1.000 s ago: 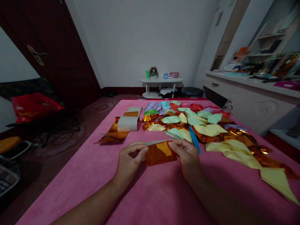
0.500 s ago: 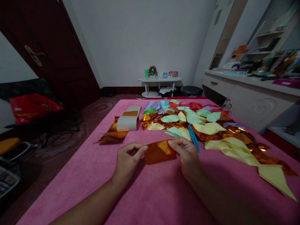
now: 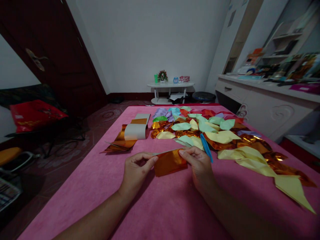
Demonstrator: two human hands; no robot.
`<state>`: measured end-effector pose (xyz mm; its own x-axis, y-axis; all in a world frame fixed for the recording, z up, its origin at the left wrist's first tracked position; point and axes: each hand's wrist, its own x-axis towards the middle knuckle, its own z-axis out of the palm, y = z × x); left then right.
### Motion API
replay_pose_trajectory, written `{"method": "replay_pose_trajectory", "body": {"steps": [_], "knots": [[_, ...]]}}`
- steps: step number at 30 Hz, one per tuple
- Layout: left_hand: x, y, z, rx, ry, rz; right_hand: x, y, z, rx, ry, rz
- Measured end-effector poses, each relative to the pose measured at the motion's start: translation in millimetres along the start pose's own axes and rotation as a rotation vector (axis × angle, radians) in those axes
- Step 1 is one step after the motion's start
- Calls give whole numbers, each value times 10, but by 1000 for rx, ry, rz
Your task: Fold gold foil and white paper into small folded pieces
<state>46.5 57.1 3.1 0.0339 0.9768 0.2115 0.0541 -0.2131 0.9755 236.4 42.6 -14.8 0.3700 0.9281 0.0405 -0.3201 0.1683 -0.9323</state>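
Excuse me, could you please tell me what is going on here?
A person is holding a shiny copper-coloured sheet at a pink-covered table, the left hand pinching one end of its upper edge and the right hand the other. Similar loose sheets, some showing grey sides, lie farther away to the left. Many folded papers in several colours are spread beyond and to the right, with a blue strip just past the right hand.

1. Your sheet (image 3: pixel 170 164) is shiny copper-orange.
2. You have pink across the table surface (image 3: pixel 160 206).
3. Toward the surface's left edge, your loose sheets (image 3: pixel 136 132) show copper-orange and pale grey.
4. Near the far edge, your folded papers (image 3: pixel 162 112) are lilac, sky-blue and red.
5. Toward the right edge, you see pale yellow and glossy copper pieces (image 3: pixel 291 188).
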Motion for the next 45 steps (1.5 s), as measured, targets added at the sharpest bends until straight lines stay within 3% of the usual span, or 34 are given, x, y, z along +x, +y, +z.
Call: {"method": "replay_pose_trajectory", "body": {"steps": [45], "knots": [[17, 3, 14, 34, 31, -11, -27, -21, 4, -107, 29, -51]]}}
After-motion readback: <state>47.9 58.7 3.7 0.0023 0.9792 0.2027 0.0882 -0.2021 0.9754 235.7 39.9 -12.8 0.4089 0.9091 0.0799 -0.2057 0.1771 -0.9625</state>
